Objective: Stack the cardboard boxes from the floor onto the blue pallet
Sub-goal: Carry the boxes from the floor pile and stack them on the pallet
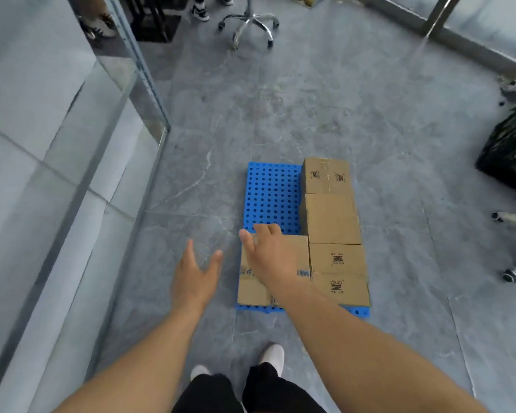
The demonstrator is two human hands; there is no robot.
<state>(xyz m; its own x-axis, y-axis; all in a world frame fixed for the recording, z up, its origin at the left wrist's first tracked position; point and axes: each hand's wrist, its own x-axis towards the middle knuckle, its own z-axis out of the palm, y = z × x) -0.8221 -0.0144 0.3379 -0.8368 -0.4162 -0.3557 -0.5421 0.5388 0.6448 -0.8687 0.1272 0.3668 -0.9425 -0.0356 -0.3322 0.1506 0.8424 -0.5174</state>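
Four cardboard boxes [329, 217] are sitting on the blue pallet [270, 198], and the right hand [268, 251] is lying flat on the near-left box [276, 272] with fingers wide, the left hand [194, 274] open beside the pallet, so fetching another box probably comes next

Both my arms are bare right up to the bottom edge of the view (no sleeve edge visible, no watch or rings that I can make out). Left hand [195, 275] and right hand [270, 253] ungloved. Black trousers [251, 391] on both legs. White shoes [272, 354], plain rounded toes; the left one is mostly hidden by the trouser leg.
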